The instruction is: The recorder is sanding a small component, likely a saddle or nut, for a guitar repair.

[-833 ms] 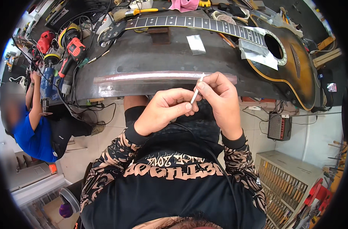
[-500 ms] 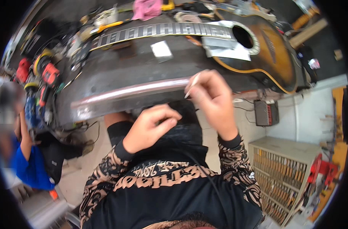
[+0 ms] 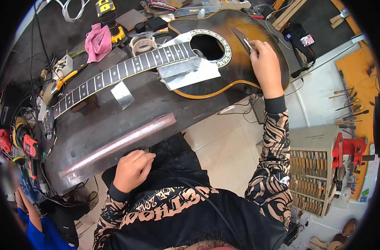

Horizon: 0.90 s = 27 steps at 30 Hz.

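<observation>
An acoustic guitar with a brown sunburst top (image 3: 223, 83) lies on the dark bench, its fretted neck (image 3: 115, 71) pointing left. Above the dark bridge (image 3: 238, 36), my right hand (image 3: 265, 62) is closed, pinching a thin pale strip (image 3: 248, 43) between thumb and fingers. Whether the strip touches the bridge I cannot tell. My left hand (image 3: 133, 170) is curled by the bench's front edge, with nothing visible in it. Just beyond it lies a long, shiny pinkish bar (image 3: 119, 143). Silvery sheets (image 3: 190, 73) cover the guitar's edge beside the soundhole.
A silvery serrated piece (image 3: 122, 95) lies below the neck. Behind it are a pink cloth (image 3: 98, 43), tape rolls (image 3: 143, 43) and a yellow drill (image 3: 106, 14). Red power tools (image 3: 31, 150) crowd the left end. A tool rack (image 3: 308, 166) stands right; another person's arm (image 3: 29, 206) shows lower left.
My right hand has moved right and away from me, from the bench's front edge to the guitar bridge, carrying the thin pale strip. My left hand has drawn back. The view has turned rightward.
</observation>
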Each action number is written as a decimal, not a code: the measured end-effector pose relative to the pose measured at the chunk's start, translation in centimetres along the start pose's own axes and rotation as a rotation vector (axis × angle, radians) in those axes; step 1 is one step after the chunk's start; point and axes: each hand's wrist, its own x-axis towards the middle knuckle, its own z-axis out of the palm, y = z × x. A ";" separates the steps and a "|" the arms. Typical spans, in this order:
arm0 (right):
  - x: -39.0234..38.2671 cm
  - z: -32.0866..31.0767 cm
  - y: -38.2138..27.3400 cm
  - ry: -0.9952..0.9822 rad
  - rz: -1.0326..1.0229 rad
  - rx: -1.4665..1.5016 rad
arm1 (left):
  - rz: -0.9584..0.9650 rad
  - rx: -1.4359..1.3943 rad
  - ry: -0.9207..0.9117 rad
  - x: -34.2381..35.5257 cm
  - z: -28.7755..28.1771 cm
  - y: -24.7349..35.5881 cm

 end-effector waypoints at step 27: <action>2.1 -1.3 4.0 -0.343 -0.160 0.309 | 0.063 0.000 0.020 -1.5 0.7 -1.7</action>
